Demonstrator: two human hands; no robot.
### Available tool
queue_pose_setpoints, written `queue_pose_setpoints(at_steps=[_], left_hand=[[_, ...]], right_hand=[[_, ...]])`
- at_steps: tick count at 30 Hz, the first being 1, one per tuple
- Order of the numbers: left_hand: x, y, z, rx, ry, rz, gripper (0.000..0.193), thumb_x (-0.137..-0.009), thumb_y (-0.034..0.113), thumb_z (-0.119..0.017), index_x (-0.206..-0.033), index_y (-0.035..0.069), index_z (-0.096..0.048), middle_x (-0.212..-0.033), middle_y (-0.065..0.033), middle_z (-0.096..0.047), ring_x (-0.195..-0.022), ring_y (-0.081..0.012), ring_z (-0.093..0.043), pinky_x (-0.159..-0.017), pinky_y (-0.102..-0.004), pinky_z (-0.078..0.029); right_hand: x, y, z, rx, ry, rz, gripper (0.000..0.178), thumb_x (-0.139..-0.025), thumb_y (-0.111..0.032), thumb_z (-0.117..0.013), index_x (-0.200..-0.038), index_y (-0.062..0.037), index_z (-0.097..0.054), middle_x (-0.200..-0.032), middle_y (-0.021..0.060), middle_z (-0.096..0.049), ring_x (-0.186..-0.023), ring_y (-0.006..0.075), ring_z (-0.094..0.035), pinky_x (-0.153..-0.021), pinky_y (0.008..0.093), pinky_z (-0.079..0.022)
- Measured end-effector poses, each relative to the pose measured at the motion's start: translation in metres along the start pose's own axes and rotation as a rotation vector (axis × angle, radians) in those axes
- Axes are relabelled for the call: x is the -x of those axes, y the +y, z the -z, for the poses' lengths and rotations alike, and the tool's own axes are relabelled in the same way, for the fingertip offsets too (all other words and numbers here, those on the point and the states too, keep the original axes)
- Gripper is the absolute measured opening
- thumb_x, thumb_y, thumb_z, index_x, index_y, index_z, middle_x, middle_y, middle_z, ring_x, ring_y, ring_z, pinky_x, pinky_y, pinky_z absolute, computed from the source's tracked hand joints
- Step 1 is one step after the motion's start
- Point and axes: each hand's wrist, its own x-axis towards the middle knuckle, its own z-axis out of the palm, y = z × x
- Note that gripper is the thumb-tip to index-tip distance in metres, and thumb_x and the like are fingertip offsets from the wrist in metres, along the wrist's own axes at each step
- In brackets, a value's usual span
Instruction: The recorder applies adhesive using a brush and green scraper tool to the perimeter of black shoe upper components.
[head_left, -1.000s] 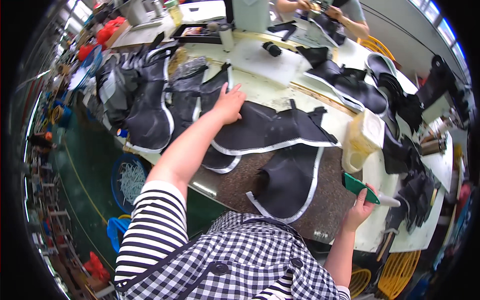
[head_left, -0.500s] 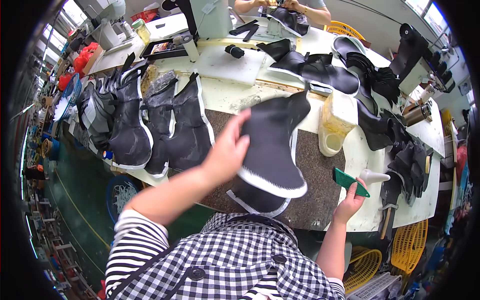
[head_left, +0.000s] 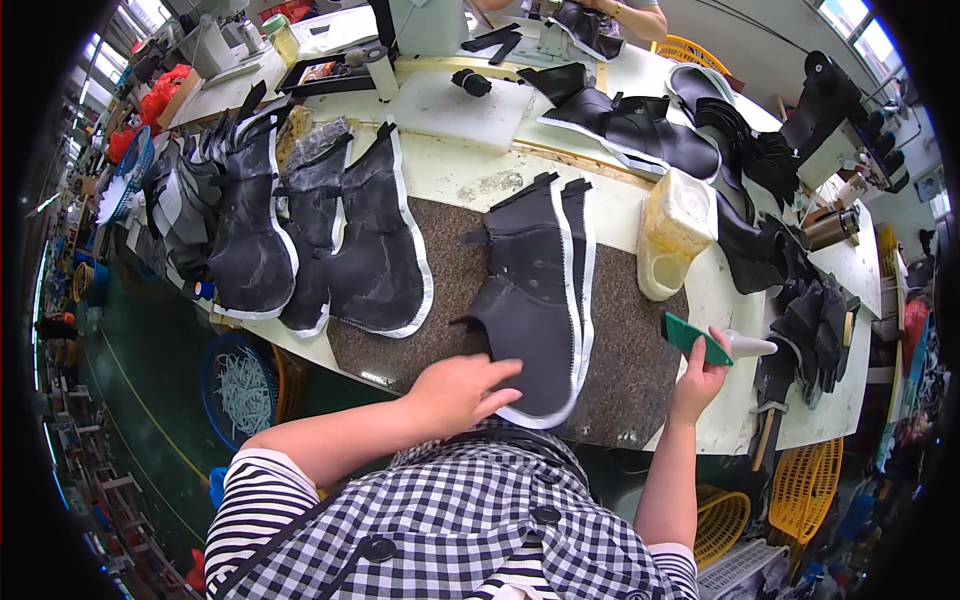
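Observation:
A black shoe upper (head_left: 525, 335) with a white edge lies flat on a brown speckled mat (head_left: 455, 265) in front of me. A second black upper (head_left: 577, 215) shows partly from under its right side. My left hand (head_left: 460, 395) is at the lower left edge of the top upper, fingers stretched and apart, the fingertips over or touching it; the contact is unclear. In my right hand (head_left: 700, 375), to the right of the mat, a flat green plastic scraper (head_left: 697, 340) is gripped between thumb and fingers. A white cone-shaped thing (head_left: 750, 346) lies just behind that hand.
More white-edged uppers (head_left: 375, 270) lie left of the mat. A yellowed glue container (head_left: 680, 230) stands to the right, near piled black pieces (head_left: 810, 325) and a wooden-handled tool (head_left: 765, 438). A white board (head_left: 450, 110) lies behind. Across the table, another person's arm (head_left: 640, 18) shows.
The upper my left hand lifted and turned now lies face up on the mat, over the other one. My left hand has come down and nearer to me. The right hand barely moved.

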Motion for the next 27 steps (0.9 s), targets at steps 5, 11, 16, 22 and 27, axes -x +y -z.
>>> queue_pose_setpoints(at_steps=[5, 11, 16, 22, 27], left_hand=[[-0.005, -0.001, -0.019, -0.235, 0.002, -0.314, 0.064, -0.073, 0.045, -0.071, -0.128, 0.015, -0.055, -0.128, -0.0116, -0.046, -0.122, -0.0307, -0.043, -0.096, -0.0441, -0.032], [-0.077, -0.027, -0.052, -0.463, -0.2, -0.126, 0.066, -0.082, 0.055, -0.06, -0.14, 0.027, -0.045, -0.153, -0.0129, -0.027, -0.14, -0.0415, -0.022, -0.108, -0.06, -0.018], [-0.097, -0.018, -0.051, -0.348, -0.413, -0.055, 0.067, -0.088, 0.051, -0.056, -0.146, 0.025, -0.036, -0.152, -0.0133, -0.03, -0.138, -0.0431, -0.027, -0.107, -0.0593, -0.024], [-0.142, -0.1, -0.012, 0.017, 0.225, -0.199, 0.038, -0.089, 0.018, -0.059, -0.126, 0.009, -0.055, -0.128, -0.0149, -0.055, -0.12, -0.0324, -0.051, -0.098, -0.0442, -0.042], [-0.176, -0.13, -0.013, -0.299, 0.373, -0.021, 0.042, -0.087, 0.02, -0.06, -0.129, 0.017, -0.054, -0.137, -0.0093, -0.049, -0.128, -0.0325, -0.042, -0.099, -0.0501, -0.038]], right_hand=[[-0.031, -0.005, -0.014, 0.023, -0.007, 0.063, 0.023, -0.094, -0.007, -0.059, -0.115, -0.0011, -0.056, -0.104, 0.0049, -0.057, -0.092, 0.0115, -0.056, -0.083, 0.0243, -0.046], [-0.069, 0.023, -0.045, 0.272, -0.093, 0.195, 0.018, -0.091, -0.005, -0.061, -0.109, -0.0044, -0.06, -0.093, 0.0017, -0.062, -0.083, 0.0081, -0.055, -0.076, 0.0221, -0.046], [-0.087, 0.046, -0.058, 0.393, -0.105, 0.136, 0.016, -0.091, -0.009, -0.061, -0.107, -0.0054, -0.06, -0.088, 0.0045, -0.063, -0.081, 0.0124, -0.058, -0.076, 0.0255, -0.047], [-0.097, 0.059, -0.019, 0.53, 0.105, 0.198, 0.018, -0.088, -0.006, -0.057, -0.106, -0.0021, -0.053, -0.097, 0.0084, -0.057, -0.084, 0.0183, -0.058, -0.076, 0.0306, -0.05], [-0.075, 0.019, -0.117, 0.053, -0.148, -0.33, 0.024, -0.089, -0.01, -0.06, -0.111, -0.006, -0.051, -0.096, 0.0062, -0.056, -0.078, 0.0134, -0.059, -0.065, 0.0282, -0.054]])
